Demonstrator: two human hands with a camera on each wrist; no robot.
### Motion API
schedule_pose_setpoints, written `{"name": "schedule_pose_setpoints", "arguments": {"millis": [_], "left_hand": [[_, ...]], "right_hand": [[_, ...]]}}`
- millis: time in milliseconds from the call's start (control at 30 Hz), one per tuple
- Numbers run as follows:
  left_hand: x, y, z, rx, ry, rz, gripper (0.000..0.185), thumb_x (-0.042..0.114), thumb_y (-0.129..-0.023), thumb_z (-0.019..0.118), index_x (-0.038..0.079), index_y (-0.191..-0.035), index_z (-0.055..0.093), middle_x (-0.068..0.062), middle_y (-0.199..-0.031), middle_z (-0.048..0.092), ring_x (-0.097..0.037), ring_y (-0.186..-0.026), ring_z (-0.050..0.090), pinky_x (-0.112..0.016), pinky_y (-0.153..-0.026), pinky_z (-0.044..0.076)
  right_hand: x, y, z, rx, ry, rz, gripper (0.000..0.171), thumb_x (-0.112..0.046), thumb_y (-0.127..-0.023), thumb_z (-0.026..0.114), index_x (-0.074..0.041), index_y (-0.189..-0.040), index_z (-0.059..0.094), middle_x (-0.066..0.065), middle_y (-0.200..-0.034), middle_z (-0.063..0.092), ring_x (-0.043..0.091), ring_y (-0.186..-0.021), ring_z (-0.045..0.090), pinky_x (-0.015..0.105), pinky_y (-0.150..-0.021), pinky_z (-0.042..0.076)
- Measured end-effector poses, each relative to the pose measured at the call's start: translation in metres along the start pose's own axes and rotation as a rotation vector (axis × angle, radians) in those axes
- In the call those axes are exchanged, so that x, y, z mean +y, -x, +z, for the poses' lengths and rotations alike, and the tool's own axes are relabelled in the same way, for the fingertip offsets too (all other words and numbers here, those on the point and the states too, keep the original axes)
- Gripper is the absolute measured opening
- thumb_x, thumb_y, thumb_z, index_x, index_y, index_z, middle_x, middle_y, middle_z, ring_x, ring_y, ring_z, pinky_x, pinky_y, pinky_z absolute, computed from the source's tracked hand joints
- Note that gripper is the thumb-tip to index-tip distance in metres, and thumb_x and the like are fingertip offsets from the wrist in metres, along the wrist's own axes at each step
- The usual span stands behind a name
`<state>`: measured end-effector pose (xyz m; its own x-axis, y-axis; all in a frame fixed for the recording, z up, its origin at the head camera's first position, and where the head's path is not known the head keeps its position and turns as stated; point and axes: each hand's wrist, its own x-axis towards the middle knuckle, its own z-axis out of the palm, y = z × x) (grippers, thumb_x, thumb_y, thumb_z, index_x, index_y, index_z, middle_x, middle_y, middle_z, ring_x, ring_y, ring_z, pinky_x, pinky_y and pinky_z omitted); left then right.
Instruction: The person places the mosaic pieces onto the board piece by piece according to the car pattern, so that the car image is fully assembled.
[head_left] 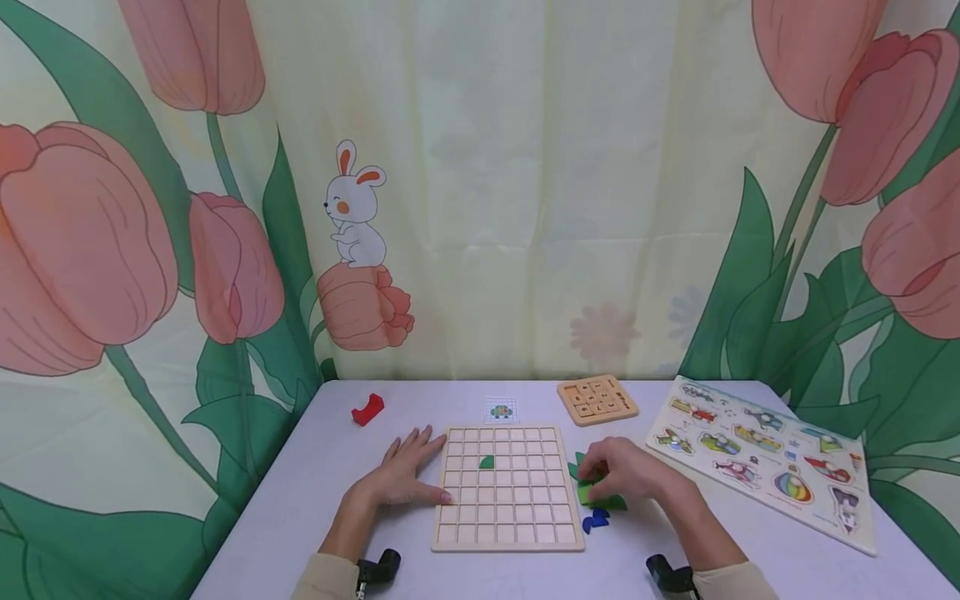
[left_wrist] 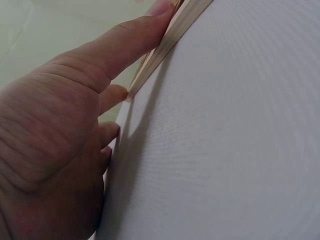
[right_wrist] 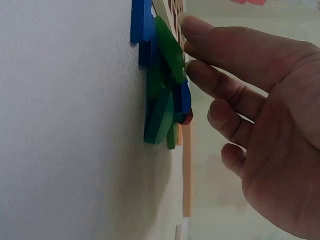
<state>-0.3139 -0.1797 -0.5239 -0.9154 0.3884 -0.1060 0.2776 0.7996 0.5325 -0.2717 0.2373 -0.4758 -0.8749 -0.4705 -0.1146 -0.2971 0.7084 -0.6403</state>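
Left hand: the left hand (head_left: 401, 475) is laid flat on the table (head_left: 337, 500) with its fingers straight and spread; nothing is gripped. In the left wrist view its fingers (left_wrist: 120, 47) are seen pressed against the left edge of the grid board (left_wrist: 170, 35).

Right hand: the right hand (head_left: 626, 471) is held over the pile of tiles (head_left: 596, 500) just right of the board. Its fingers (right_wrist: 225, 87) are bent and are touching a light green tile (right_wrist: 170, 47) on top of the pile (whether that tile is pinched cannot be told from these views).

Grid board: a pale wooden grid board (head_left: 507, 488) is set flat between the 2 hands, near the front edge of the table. 1 green piece (head_left: 487, 462) is seated in a cell in the upper middle of the grid.

Pile of tiles: green and blue tiles are heaped together and overlapped; a blue tile (head_left: 596, 522) is seen at the near side of the heap, close to the board's right edge.

Pattern card: a small card (head_left: 501, 409) with a coloured figure is placed just behind the board.

Other things: a red block (head_left: 367, 409) is left at the far left of the table, a small wooden puzzle (head_left: 597, 399) at the far middle, and a long picture puzzle board (head_left: 761, 458) at the right, well apart from the hands.

Background: a curtain (head_left: 480, 183) printed with tulips and a rabbit is hung behind the table.
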Motion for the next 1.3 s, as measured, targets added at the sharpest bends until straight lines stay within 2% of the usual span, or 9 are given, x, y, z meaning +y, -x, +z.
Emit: {"name": "schedule_pose_setpoints", "arguments": {"millis": [167, 467, 733, 1067, 1300], "left_hand": [[0.001, 0.000, -0.002, 0.003, 0.005, 0.003, 0.114, 0.068, -0.067, 0.084, 0.027, -0.162, 0.038, -0.011, -0.174, 0.021, -0.036, -0.163, 0.006, -0.064, -0.129, -0.001], [0.001, 0.001, -0.001, 0.014, 0.004, 0.003, 0.114, 0.067, -0.067, 0.085, 0.026, -0.162, 0.038, -0.012, -0.174, 0.021, -0.037, -0.163, 0.007, -0.065, -0.129, 0.000], [0.001, 0.000, 0.000, 0.013, 0.009, 0.000, 0.115, 0.067, -0.067, 0.085, 0.026, -0.163, 0.038, -0.011, -0.174, 0.021, -0.037, -0.163, 0.006, -0.065, -0.129, -0.001], [0.001, 0.001, -0.001, 0.008, 0.009, 0.015, 0.114, 0.070, -0.067, 0.083, 0.027, -0.162, 0.038, -0.010, -0.175, 0.020, -0.036, -0.164, 0.005, -0.065, -0.129, -0.002], [0.003, 0.002, -0.001, 0.000, 0.013, 0.017, 0.113, 0.068, -0.069, 0.083, 0.025, -0.163, 0.037, -0.011, -0.175, 0.019, -0.037, -0.163, 0.005, -0.065, -0.129, -0.002]], "right_hand": [[-0.007, -0.002, 0.006, 0.017, 0.108, 0.037, 0.020, -0.019, -0.080, 0.091, -0.023, -0.097, 0.081, -0.007, -0.091, 0.068, 0.016, -0.089, 0.055, 0.032, -0.078, 0.046], [-0.017, -0.006, 0.010, 0.031, 0.163, 0.132, 0.021, -0.016, -0.078, 0.092, -0.027, -0.091, 0.080, -0.010, -0.089, 0.068, 0.016, -0.092, 0.053, 0.039, -0.084, 0.045], [-0.017, -0.004, 0.013, 0.027, 0.149, 0.118, 0.025, -0.006, -0.078, 0.089, -0.024, -0.091, 0.078, -0.007, -0.085, 0.066, 0.016, -0.084, 0.055, 0.034, -0.077, 0.047], [-0.015, -0.001, 0.012, 0.064, 0.208, 0.122, 0.024, -0.018, -0.075, 0.094, -0.027, -0.090, 0.078, -0.011, -0.083, 0.066, 0.014, -0.085, 0.055, 0.049, -0.092, 0.040], [-0.014, -0.002, 0.014, 0.044, 0.202, 0.119, 0.025, -0.015, -0.076, 0.093, -0.028, -0.088, 0.076, -0.011, -0.083, 0.065, 0.014, -0.085, 0.054, 0.049, -0.093, 0.039]]}}
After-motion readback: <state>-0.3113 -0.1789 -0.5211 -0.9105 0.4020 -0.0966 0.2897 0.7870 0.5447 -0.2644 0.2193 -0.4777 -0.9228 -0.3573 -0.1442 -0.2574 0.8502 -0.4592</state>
